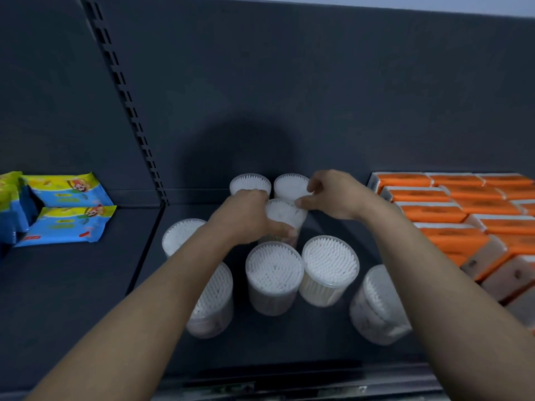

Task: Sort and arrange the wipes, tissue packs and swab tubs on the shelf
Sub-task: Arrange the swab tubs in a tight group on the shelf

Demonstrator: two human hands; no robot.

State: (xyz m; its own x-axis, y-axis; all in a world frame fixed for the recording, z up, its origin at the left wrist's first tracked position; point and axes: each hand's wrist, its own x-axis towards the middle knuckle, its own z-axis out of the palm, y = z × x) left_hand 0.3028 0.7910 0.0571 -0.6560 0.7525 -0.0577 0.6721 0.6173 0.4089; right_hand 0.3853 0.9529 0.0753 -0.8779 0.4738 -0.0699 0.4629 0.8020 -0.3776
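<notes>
A dark shelf (289, 345) is seen from above, with clear swab tubs grouped at its middle. One swab tub (285, 212), standing upright behind the centre, is gripped by the left hand (246, 217), whose fingers and thumb are curled round its side wall. The lid rim of the same tub is touched by the thumb of the right hand (333, 195); its fingers are bent above the rear right tub (291, 185), and whether anything is pinched there cannot be told. A rear left tub (250, 182) is set against the back edge, just beside its neighbour. Two upright tubs (273, 273) (328, 263) are placed side by side nearer the front edge. A further tub (181, 234) is partly hidden by the left forearm, another (215, 302) lies under it, and a tilted tub (376, 302) is partly covered by the right forearm. Blue and yellow wipes packs (66, 224) are laid flat towards the shelf's left end, and orange tissue packs (463, 211) are stacked in rows at its right end.
</notes>
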